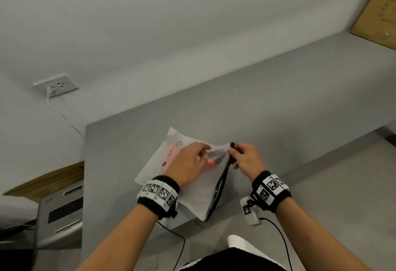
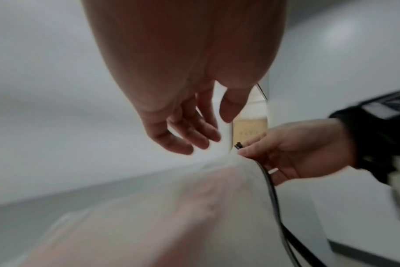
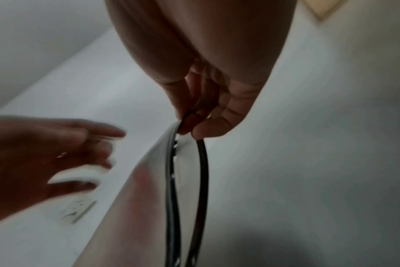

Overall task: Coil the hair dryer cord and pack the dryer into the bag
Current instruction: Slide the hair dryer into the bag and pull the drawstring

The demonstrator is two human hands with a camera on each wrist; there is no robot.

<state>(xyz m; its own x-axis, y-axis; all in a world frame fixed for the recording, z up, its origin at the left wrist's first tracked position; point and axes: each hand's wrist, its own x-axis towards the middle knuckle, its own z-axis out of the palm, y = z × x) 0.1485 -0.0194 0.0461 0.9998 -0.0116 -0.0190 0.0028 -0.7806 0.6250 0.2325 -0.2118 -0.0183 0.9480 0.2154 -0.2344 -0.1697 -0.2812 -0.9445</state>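
A white, half-see-through bag lies on the grey table, its black zipper edge facing right. The pink hair dryer shows inside, at the bag's mouth and faintly through the fabric. My right hand pinches the far end of the zipper, at its slider, and lifts that corner. My left hand hovers over the bag with loose, spread fingers and holds nothing. The cord is hidden.
The table's near edge runs just below the bag. A wall socket with a thin white cable is at the left. A grey appliance and cardboard stand left of the table; a cardboard sheet leans at the far right.
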